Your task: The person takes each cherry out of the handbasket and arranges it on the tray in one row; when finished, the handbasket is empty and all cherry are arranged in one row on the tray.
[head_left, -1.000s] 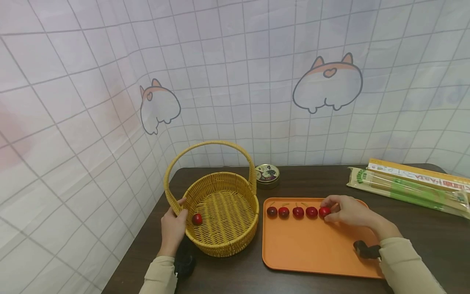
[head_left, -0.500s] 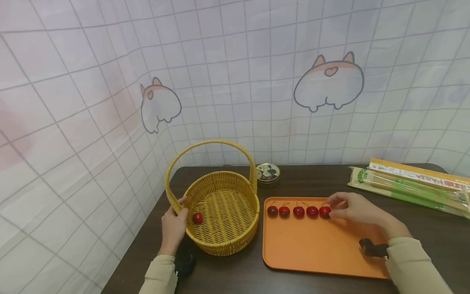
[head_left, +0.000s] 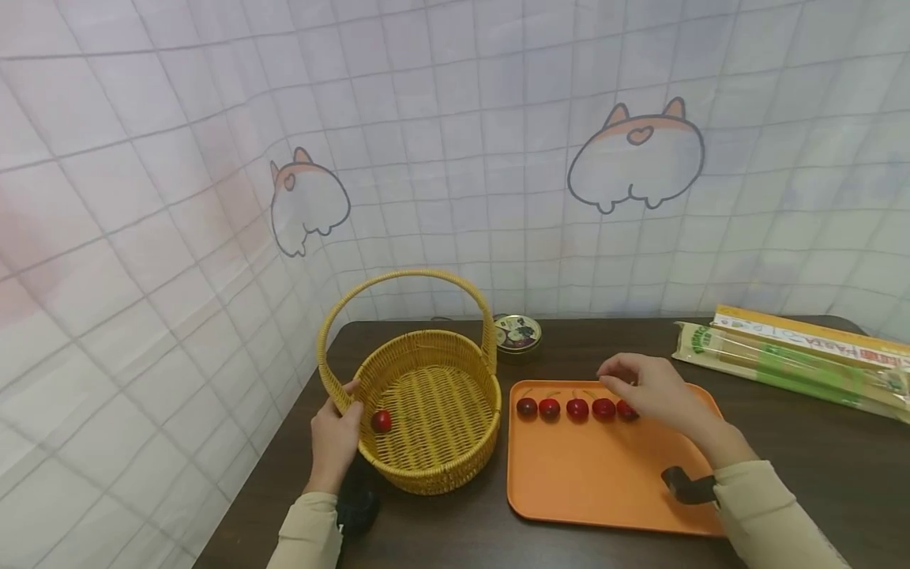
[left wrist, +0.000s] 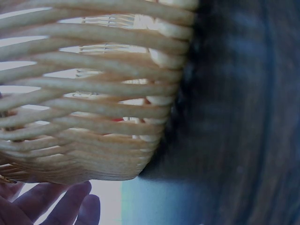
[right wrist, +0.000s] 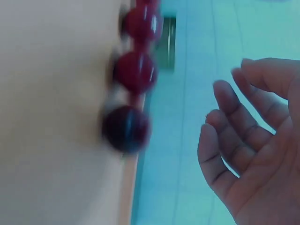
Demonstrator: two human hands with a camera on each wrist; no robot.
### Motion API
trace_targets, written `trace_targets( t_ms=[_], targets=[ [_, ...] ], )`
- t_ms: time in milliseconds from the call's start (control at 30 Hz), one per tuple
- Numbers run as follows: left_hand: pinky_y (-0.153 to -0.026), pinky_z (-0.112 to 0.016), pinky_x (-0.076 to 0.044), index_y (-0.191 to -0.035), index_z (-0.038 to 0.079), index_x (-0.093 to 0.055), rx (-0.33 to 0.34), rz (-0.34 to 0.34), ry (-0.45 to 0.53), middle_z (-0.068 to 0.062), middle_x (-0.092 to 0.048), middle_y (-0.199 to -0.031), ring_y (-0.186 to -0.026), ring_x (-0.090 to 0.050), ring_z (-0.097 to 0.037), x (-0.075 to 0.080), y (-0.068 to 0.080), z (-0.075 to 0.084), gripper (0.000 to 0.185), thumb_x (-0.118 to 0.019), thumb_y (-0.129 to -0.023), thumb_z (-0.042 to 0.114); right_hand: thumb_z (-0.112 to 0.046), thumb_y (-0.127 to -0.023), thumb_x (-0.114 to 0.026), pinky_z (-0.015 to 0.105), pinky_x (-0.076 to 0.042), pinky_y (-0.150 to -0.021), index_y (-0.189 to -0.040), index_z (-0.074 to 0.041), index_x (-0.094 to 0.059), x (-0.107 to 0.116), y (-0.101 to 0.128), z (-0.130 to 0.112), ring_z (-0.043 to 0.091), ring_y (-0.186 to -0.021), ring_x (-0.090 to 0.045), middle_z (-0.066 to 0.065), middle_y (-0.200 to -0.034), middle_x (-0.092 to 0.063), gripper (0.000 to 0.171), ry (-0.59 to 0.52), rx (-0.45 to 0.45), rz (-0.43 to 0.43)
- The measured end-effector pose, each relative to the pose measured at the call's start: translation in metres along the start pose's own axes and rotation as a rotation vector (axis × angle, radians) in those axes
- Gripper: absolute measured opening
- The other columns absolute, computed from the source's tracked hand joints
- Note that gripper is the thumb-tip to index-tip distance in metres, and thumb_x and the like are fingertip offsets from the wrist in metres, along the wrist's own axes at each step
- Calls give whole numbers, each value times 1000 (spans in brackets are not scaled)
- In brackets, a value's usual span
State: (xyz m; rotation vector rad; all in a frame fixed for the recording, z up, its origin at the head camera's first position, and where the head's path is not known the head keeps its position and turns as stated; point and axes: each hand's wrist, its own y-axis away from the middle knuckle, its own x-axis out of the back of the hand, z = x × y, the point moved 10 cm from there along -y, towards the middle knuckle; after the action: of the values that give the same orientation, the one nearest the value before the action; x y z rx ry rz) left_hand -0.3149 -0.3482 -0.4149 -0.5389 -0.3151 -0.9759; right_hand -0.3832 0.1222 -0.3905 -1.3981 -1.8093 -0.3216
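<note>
A round yellow wicker basket (head_left: 441, 474) with a tall arched handle stands on the table. My left hand (head_left: 336, 438) grips its left side at the foot of the handle; its fingers (left wrist: 70, 201) show against the weave in the left wrist view. One red cherry (head_left: 381, 421) lies inside the basket, near that hand. On an orange tray (head_left: 590, 482), several cherries (head_left: 577, 409) with stems form a row along the far edge. My right hand (head_left: 657, 391) hovers over the row's right end, fingers loosely bent and holding nothing. It partly covers the rightmost cherry (head_left: 626, 410).
Behind the basket's right side sits a round tin (head_left: 517, 336). At the back right lie a green-and-clear noodle packet (head_left: 789, 367) and a yellow pasta box (head_left: 817, 336). A grid-patterned cloth (head_left: 455, 158) hangs behind and left of the dark table (head_left: 426, 537).
My right hand has let go of the rightmost cherry, which stays in the row, drawn slightly right, then risen and shifted left over the tray. The left hand keeps its grip on the basket.
</note>
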Motion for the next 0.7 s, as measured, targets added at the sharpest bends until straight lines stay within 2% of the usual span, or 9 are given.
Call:
trace_targets(
  t_ms=[233,367,567,700],
  targets=[
    [-44,-29,-33,-129,16,-63,1,-12,7,-8,-43,-69,-47,-31,-12,1,0,-2,38,-51,-92,15,-14,-90,-69,27,-47,-61,-96,-18,-70,-23,-2,-57,11,-67,-56,-8,-82,-63,8,-51,123,5],
    [-44,-29,-34,-129,15,-63,6,-7,13,-10,-46,-73,-48,-31,-12,3,-1,-3,39,-51,-92,14,-14,-90,-68,27,-48,-60,-98,-19,-71,-41,-6,-86,10,-69,-56,-9,-85,-63,9,-116,184,-14],
    [-43,-29,-33,-129,16,-63,5,-5,3,-11,-45,-73,-46,-28,-10,3,-1,-5,39,-51,-92,14,-15,-90,-67,26,-49,-66,-99,-21,-70,-66,-16,-133,6,-77,-55,-12,-92,-64,11,-140,302,-19],
    [-47,-29,-36,-128,14,-64,-4,2,11,-16,-57,-83,-53,-38,-16,0,-1,-2,38,-52,-91,14,-15,-92,-65,27,-50,-68,-100,-21,-69,-82,-21,-161,5,-81,-56,-11,-97,-65,11,-173,389,-70]
  ],
)
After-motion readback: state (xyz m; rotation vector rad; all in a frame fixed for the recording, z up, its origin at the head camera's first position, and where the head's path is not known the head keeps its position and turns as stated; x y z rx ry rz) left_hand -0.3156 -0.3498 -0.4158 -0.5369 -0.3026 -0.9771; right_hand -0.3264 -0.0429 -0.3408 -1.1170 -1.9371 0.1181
